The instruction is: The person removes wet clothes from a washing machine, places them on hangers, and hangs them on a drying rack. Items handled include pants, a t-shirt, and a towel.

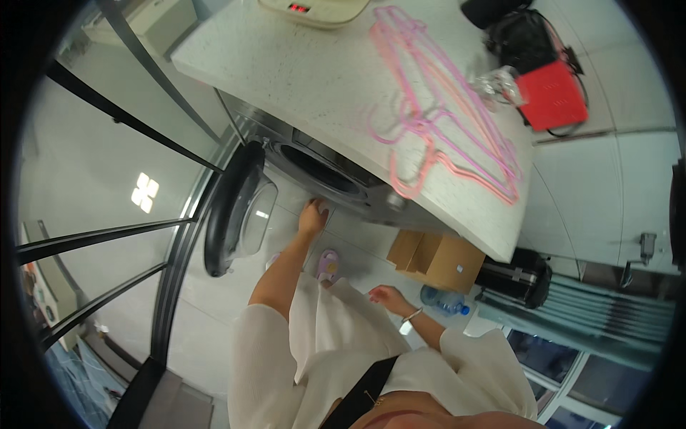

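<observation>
My left hand (312, 217) reaches down just in front of the washing machine (364, 205), below the rim of its round opening. Its fingers are curled, and a small pale patch shows beside them; what they hold, if anything, I cannot make out. The machine's round door (234, 207), with a black ring and clear bowl, is swung out to the left of my forearm. My right hand (389, 297) hangs by my clothing, fingers loosely bent and apart, with nothing seen in it. A bracelet circles that wrist.
Above the machine, a white countertop (300, 79) carries pink and purple hangers (443, 114), a scale (314, 11) and a red box-like thing (554, 96). On the floor to the right are an open cardboard box (439, 261) and plastic bottles (446, 302). A black-framed glass partition (175, 236) stands left.
</observation>
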The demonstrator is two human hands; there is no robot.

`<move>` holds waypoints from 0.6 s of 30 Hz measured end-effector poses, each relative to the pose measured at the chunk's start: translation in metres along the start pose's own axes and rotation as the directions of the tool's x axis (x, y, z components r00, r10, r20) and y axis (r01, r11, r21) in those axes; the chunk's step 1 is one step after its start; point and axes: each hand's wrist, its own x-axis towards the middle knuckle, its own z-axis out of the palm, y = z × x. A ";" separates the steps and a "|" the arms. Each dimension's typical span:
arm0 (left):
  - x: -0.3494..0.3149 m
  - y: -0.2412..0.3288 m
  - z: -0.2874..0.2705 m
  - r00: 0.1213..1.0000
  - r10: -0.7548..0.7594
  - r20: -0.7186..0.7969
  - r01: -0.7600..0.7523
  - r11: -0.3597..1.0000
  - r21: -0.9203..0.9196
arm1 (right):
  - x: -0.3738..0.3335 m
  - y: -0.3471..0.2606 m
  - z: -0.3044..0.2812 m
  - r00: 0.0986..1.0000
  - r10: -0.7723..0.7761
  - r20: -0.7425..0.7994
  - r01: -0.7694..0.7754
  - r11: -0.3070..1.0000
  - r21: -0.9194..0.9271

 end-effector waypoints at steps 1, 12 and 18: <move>0.030 -0.008 0.015 0.993 0.097 -0.073 -0.089 0.990 0.108 | 0.013 0.012 0.001 0.999 0.033 -0.023 -0.031 0.994 0.108; 0.278 -0.076 0.197 0.972 0.141 0.188 -0.183 0.955 0.232 | 0.059 0.114 -0.003 0.964 0.228 -0.136 -0.227 0.974 0.025; 0.325 -0.114 0.236 0.976 0.216 0.007 -0.213 0.968 -0.131 | 0.066 0.101 -0.040 0.926 0.343 -0.161 -0.319 0.935 0.158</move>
